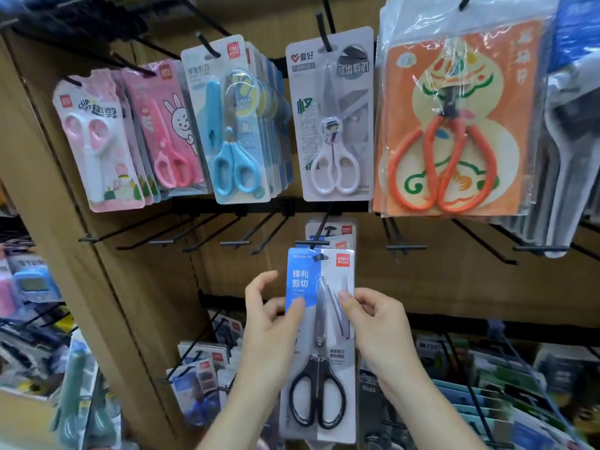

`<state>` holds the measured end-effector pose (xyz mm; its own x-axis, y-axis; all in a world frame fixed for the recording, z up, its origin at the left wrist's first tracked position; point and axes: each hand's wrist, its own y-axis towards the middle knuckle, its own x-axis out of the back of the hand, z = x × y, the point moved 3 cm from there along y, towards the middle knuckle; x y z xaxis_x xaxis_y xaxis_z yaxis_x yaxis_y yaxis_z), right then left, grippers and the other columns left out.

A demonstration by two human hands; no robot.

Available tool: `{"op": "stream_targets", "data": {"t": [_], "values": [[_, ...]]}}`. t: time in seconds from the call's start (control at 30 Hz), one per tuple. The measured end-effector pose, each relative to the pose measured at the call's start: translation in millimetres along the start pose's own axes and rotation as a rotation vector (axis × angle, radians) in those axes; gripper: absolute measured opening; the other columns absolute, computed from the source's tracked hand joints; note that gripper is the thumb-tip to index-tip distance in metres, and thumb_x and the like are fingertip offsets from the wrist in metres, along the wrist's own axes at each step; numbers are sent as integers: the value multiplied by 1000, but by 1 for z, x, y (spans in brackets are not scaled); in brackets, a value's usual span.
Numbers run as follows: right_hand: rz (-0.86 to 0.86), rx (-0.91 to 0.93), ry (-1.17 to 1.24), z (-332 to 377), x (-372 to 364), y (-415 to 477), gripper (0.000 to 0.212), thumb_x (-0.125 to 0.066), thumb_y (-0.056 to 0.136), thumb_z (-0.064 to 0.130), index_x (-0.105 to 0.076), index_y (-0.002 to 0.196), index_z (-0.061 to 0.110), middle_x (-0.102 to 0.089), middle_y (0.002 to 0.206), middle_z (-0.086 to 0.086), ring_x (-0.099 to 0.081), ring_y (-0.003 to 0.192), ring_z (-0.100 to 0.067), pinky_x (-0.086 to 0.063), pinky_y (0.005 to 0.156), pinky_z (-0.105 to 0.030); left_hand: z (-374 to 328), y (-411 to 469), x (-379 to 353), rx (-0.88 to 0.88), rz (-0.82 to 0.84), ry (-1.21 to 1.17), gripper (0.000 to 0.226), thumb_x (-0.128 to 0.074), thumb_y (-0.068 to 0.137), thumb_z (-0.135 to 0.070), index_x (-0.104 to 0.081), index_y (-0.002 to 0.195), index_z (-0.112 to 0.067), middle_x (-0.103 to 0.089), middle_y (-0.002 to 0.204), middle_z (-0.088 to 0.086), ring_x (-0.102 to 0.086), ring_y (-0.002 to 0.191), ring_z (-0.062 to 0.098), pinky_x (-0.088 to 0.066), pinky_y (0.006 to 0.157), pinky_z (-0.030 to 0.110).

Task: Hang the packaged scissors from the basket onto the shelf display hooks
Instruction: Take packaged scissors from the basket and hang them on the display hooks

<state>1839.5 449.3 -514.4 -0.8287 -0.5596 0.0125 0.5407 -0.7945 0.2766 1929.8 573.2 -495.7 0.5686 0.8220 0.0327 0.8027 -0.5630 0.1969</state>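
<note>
Lower centre of frame: the left grip [272, 323] pinches the left edge of a packaged pair of black-handled scissors [321, 378], with the thumb laid on the blue panel of the card and the index finger lifted clear. The right grip [380, 326] pinches the right edge of the same pack at about the same height, thumb on the front. Both forearms enter from the bottom edge.

The pack is held upright, facing the camera, in the centre of the frame. Its hang hole lies just below the cross-tip of a black display hook [311, 243]. Whether the hook has entered the hole cannot be told. Further packs of the same brand [339, 237] hang on that hook just behind it.

To the left of that hook, a row of bare hooks [194, 237] juts from a black rail.

Upper row, left to right:
- a pink scissors pack [97, 141]
- a pink rabbit-print pack [165, 125]
- a stack of blue scissors packs [233, 125]
- a white-handled scissors pack [334, 118]
- an orange-handled scissors pack [454, 125]

All hang against the brown shelf board [454, 287].

Lower left, further carded goods [201, 378] hang on lower hooks, blurred.
</note>
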Motion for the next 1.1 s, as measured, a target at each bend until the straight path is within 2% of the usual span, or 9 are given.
{"op": "stream_targets", "data": {"t": [0.07,0.13,0.23,0.37,0.47,0.57,0.73,0.9,1.1], "values": [[12,-21,-18,-2,0,6,29,-62,96,26,-69,78,4,-72,77,-17,-68,73,-35,-57,71,-49,17,-13,6,8,73,39,59,-63,92,-3,-42,123,-48,-74,95,2,-74,84,20,-59,76,35],[-1,-41,-35,-2,1,11,27,-61,97,26,-71,80,7,-74,78,-12,-70,79,-35,-57,73,-51,30,-23,8,29,156,110,61,-63,93,-3,-44,128,-48,-73,97,0,-74,85,21,-60,76,35],[-28,-47,-87,-4,1,21,28,-61,96,27,-69,79,6,-72,79,-16,-66,73,-35,-56,68,-49,39,-26,9,82,249,145,66,-63,94,-5,-40,129,-55,-73,92,-6,-74,82,19,-59,72,30],[-64,-99,-82,-7,-1,38,33,-60,96,29,-64,81,0,-68,81,-22,-54,68,-22,-41,63,-32,41,-12,4,69,289,283,88,-63,91,3,-29,133,-66,-71,97,-21,-73,83,20,-58,79,50],[5,-171,-79,-11,-2,42,20,-57,97,33,-66,97,15,-72,94,-8,-62,74,-17,-43,55,-25,40,5,-5,32,248,385,94,-63,89,3,-21,146,-60,-67,114,-17,-70,81,13,-61,73,37],[82,-273,-61,-28,-2,31,5,-60,96,28,-63,100,29,-73,101,-2,-69,78,-18,-51,48,-27,38,24,-15,-8,240,486,95,-65,89,-2,-15,152,-52,-69,109,-10,-68,84,15,-54,67,23],[93,-313,-60,-45,1,26,26,-64,94,16,-56,116,29,-72,104,-2,-72,85,-22,-55,51,-28,43,48,-26,-27,240,556,94,-67,89,-3,-14,155,-43,-63,124,-10,-63,97,7,-46,67,7],[6,-255,-189,-52,1,33,30,-66,92,15,-59,118,29,-72,101,-1,-71,91,-22,-59,83,-47,60,52,-27,-9,260,421,89,-65,90,-1,-21,151,-47,-66,114,-9,-67,96,9,-57,81,23],[15,-360,-277,-63,4,34,40,-58,97,24,-49,136,25,-62,103,4,-65,99,-23,-58,88,-48,76,19,0,20,290,496,61,-51,97,2,-40,144,-34,-50,122,-8,-53,106,7,-46,71,8]]}}
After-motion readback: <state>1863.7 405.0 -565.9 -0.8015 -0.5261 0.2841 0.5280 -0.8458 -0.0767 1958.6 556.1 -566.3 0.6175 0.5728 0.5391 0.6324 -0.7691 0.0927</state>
